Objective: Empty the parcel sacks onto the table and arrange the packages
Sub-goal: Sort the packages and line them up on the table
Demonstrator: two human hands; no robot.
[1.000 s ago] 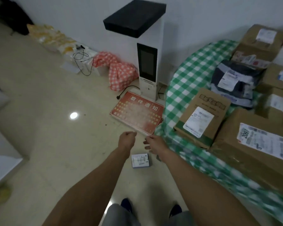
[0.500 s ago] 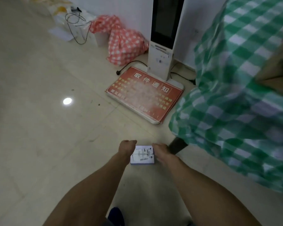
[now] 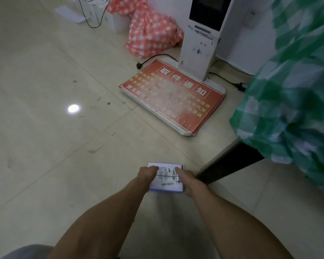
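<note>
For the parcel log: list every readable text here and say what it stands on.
"取件通知": heading on the red notice board.
Yellow lines under it: blurred, unreadable.
Label on the small white package: barcodes and print too small to read.
White kiosk: markings too small to read.

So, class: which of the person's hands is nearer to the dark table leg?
Right. The right hand holds the small white parcel on the side facing the dark table leg; the left hand holds its opposite side, farther off.
</note>
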